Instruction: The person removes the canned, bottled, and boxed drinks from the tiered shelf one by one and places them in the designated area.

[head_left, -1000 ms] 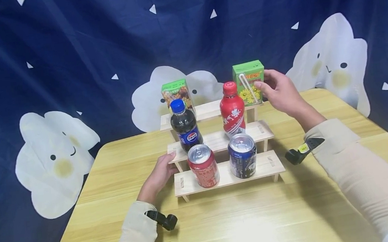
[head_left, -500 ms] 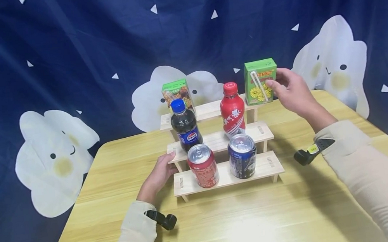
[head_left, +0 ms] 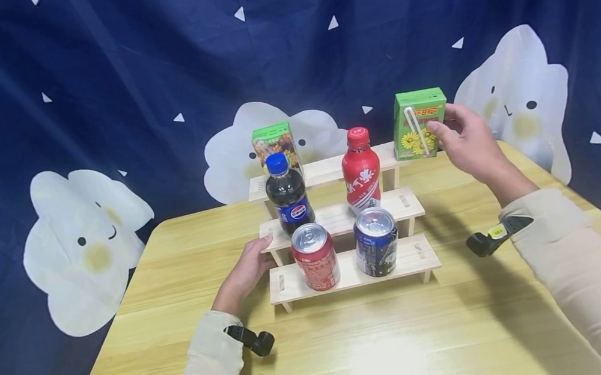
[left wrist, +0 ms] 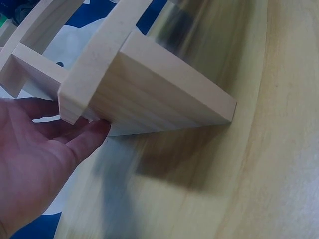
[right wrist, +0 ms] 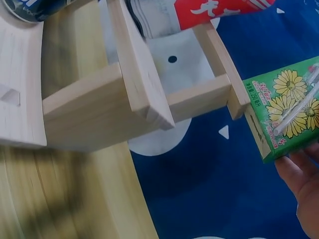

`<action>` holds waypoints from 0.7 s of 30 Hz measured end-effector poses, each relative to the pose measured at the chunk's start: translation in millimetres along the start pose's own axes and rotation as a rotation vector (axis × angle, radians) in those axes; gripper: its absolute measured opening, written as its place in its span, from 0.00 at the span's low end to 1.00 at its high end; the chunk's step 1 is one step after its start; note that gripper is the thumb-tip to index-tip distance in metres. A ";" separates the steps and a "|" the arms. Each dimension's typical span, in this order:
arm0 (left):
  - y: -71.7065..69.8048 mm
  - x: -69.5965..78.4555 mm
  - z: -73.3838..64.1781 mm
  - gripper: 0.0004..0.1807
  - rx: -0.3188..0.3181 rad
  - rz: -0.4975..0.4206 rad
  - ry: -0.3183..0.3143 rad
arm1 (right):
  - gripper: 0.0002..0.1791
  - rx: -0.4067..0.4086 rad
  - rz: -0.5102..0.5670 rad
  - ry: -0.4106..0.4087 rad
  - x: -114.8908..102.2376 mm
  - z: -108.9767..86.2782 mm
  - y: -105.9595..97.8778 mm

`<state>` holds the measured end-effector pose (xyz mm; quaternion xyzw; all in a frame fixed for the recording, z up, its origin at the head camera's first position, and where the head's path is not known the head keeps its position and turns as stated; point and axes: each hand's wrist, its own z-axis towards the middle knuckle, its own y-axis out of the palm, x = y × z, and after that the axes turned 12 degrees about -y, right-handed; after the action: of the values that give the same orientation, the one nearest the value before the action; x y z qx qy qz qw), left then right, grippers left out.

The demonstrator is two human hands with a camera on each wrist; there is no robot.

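Note:
A three-tier wooden display stand point(head_left: 326, 173) stands on the table. My left hand point(head_left: 246, 271) grips the left end of its middle tier, with thumb and fingers point(left wrist: 89, 142) about the board's end in the left wrist view. At the far right, my right hand point(head_left: 472, 144) pinches a green drink carton point(head_left: 410, 140) by its right side. The carton is upright, with yellow flowers and a wrapped straw point(right wrist: 299, 109) on its front. It overlaps the right end of the top tier in the head view; in the right wrist view its base is right at that board's end.
Another green-topped carton point(head_left: 274, 144) stands on the top tier's left. A cola bottle point(head_left: 287, 198) and a red bottle point(head_left: 361, 169) stand on the middle tier. The lowest tier bears a red can point(head_left: 315, 261) and a dark blue can point(head_left: 376, 249). A blue curtain point(head_left: 287, 44) hangs behind.
My right hand has moved right with the green drink carton, from the top tier's right part to its very end. The left hand and the other drinks stay in place.

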<state>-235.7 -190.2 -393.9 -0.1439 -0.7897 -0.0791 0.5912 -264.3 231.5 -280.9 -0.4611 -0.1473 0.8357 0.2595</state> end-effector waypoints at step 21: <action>0.8 1.1 -1.7 0.29 -0.005 0.013 0.002 | 0.27 0.033 -0.067 0.038 32.0 -24.3 -22.6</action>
<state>-234.2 -189.8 -392.3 -0.1505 -0.7878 -0.0775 0.5922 -251.1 268.5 -305.0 -0.4674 -0.1440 0.8199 0.2976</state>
